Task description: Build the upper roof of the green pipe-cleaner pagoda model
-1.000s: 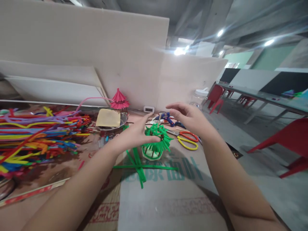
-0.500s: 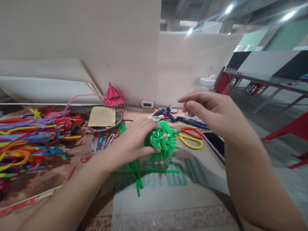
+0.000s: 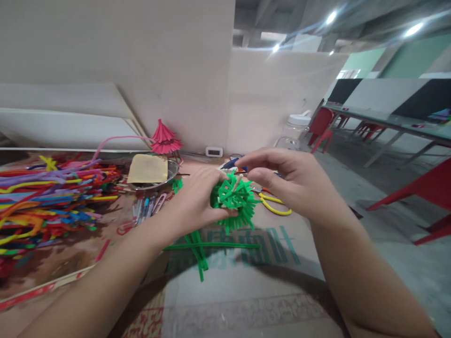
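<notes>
My left hand (image 3: pixel 200 199) is closed around a bristly green pipe-cleaner piece (image 3: pixel 237 202), with a pale stick (image 3: pixel 238 180) poking out at its top. My right hand (image 3: pixel 292 180) hovers just right of the stick's end. Its thumb and forefinger are apart and nothing shows between them. Loose green pipe cleaners (image 3: pixel 218 245) lie crossed on the cardboard below. Partly behind my right hand are scissors (image 3: pixel 278 209) with yellow and orange-red handles, and a blue glue gun (image 3: pixel 230 163).
At left lies a heap of coloured pipe cleaners (image 3: pixel 52 206). Behind are a metal dish (image 3: pixel 172 172) bearing a yellowish pad (image 3: pixel 148 169), a pink tiered pipe-cleaner piece (image 3: pixel 165 138), a small white digital display (image 3: pixel 213 151) and a clear bottle (image 3: pixel 294 131). Red chairs (image 3: pixel 423 183) stand at right.
My right hand has come left and down toward the stick, now covering most of the glue gun. The green piece has tilted in my left hand, its stick pointing further up.
</notes>
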A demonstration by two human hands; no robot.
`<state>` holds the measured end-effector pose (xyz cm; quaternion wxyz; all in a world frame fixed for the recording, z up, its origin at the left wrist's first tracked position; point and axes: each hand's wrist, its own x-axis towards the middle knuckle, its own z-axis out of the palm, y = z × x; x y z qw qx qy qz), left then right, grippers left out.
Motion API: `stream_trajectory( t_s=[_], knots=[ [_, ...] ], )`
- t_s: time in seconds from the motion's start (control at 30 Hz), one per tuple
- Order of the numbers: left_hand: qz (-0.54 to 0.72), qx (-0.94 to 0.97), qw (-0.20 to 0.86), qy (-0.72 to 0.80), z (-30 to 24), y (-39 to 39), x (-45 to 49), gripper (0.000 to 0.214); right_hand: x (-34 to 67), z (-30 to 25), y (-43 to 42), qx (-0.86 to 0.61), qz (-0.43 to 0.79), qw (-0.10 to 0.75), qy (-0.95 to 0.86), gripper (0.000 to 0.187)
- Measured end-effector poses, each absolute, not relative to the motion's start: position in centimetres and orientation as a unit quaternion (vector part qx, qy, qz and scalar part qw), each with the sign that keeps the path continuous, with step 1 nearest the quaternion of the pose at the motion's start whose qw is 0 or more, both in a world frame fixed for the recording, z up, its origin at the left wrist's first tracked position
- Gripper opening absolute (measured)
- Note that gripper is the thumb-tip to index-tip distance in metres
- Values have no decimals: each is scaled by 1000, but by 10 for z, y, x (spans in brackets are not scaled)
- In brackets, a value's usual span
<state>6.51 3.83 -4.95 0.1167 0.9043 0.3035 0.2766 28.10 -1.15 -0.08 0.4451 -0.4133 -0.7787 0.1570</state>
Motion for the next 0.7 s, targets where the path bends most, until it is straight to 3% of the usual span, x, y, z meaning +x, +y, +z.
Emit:
stream_trajectory(
  t_s=[0.2, 0.5, 0.7],
  knots=[
    [300, 899, 150, 282, -60, 39, 70, 65, 274, -4, -9, -400, 159, 416, -801, 14],
    [227, 864, 361, 268, -51, 48, 63, 30, 271, -13, 0, -401, 160, 402, -807, 19],
    [285, 758, 500, 307, -64, 52, 64, 21, 261, -18, 0, -384, 155, 426, -804, 17]
  ],
)
